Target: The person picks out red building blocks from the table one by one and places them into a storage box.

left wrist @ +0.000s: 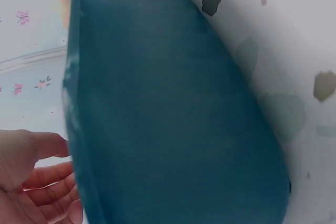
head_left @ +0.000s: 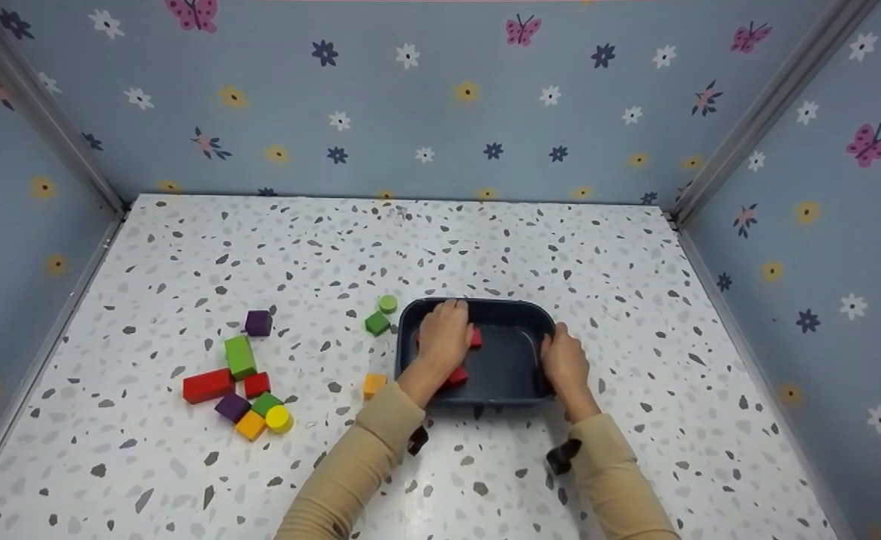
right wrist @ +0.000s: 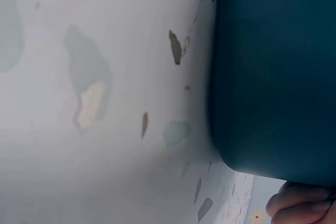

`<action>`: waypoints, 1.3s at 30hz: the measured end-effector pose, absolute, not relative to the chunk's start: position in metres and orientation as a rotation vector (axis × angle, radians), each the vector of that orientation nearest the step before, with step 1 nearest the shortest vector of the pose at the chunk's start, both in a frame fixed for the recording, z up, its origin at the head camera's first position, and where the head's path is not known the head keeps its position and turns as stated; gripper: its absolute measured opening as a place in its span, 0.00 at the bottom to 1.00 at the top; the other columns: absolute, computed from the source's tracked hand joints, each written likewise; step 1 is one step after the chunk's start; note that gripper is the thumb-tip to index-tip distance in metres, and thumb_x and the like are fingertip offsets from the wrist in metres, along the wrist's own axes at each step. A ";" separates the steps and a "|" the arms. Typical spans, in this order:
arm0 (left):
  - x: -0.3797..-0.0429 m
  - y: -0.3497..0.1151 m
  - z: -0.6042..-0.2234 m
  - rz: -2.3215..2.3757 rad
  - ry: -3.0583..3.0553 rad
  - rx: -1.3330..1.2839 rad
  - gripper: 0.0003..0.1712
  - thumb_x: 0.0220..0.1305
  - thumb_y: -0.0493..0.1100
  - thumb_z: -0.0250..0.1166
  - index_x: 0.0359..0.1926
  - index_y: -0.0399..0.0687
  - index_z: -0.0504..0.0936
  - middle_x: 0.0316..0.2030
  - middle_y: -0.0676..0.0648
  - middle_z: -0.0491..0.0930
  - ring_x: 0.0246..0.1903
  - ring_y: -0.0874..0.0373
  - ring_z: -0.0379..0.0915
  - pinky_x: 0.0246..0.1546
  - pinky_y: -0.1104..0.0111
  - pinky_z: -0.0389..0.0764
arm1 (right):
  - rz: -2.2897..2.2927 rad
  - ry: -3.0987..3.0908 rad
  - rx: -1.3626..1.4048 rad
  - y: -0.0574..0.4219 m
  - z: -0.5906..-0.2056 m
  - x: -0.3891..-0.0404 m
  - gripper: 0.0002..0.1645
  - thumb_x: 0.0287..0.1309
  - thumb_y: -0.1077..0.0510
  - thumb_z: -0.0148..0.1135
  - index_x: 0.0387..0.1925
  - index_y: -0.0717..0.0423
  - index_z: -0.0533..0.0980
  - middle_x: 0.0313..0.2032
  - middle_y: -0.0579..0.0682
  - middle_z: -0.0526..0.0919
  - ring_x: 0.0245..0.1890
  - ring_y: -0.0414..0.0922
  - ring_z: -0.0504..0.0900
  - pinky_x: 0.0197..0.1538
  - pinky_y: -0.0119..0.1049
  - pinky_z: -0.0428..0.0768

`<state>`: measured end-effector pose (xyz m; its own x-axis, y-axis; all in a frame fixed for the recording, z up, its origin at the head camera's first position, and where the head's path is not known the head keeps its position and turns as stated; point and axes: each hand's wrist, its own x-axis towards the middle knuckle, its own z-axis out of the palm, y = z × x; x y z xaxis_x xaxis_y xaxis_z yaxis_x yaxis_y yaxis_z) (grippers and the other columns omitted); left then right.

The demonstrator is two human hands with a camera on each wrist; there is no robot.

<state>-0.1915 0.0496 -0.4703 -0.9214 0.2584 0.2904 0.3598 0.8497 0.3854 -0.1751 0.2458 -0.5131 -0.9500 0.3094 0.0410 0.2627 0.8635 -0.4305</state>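
A dark blue rectangular tub stands on the table with several red blocks in its left part. My left hand reaches over the near side into the tub, fingers bent, right beside a red block. In the left wrist view the tub's outer wall hides the fingertips of this hand, so whether they hold a block is unclear. The right hand grips the tub's right rim; its curled fingers show past the tub's corner in the right wrist view.
Left of the tub lie a light green cylinder, a green cube and an orange cube. Farther left is a loose group of blocks, including a long red block and a purple cube. Patterned walls enclose the speckled table.
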 end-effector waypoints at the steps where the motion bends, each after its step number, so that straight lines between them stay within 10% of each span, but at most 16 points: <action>1: -0.190 0.048 -0.469 -0.656 -2.785 -0.472 0.09 0.52 0.39 0.64 0.32 0.36 0.77 0.31 0.42 0.77 0.32 0.47 0.75 0.32 0.58 0.76 | 0.650 -2.924 -0.444 0.246 -0.513 -0.175 0.13 0.60 0.58 0.49 0.40 0.65 0.68 0.33 0.70 0.77 0.32 0.64 0.77 0.31 0.57 0.73; 39: -0.149 -0.065 -0.464 -0.629 -2.761 -0.293 0.12 0.53 0.37 0.64 0.37 0.33 0.77 0.32 0.40 0.75 0.32 0.46 0.73 0.31 0.56 0.75 | 0.650 -2.941 -0.429 0.246 -0.513 -0.174 0.14 0.61 0.58 0.48 0.42 0.65 0.68 0.33 0.70 0.78 0.32 0.63 0.78 0.30 0.56 0.74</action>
<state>-0.1485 -0.0654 -0.4639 -0.9362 0.1308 0.3262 0.2593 0.8836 0.3898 -0.1741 0.2457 -0.5130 -0.9553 0.2934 0.0357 0.2510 0.8692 -0.4261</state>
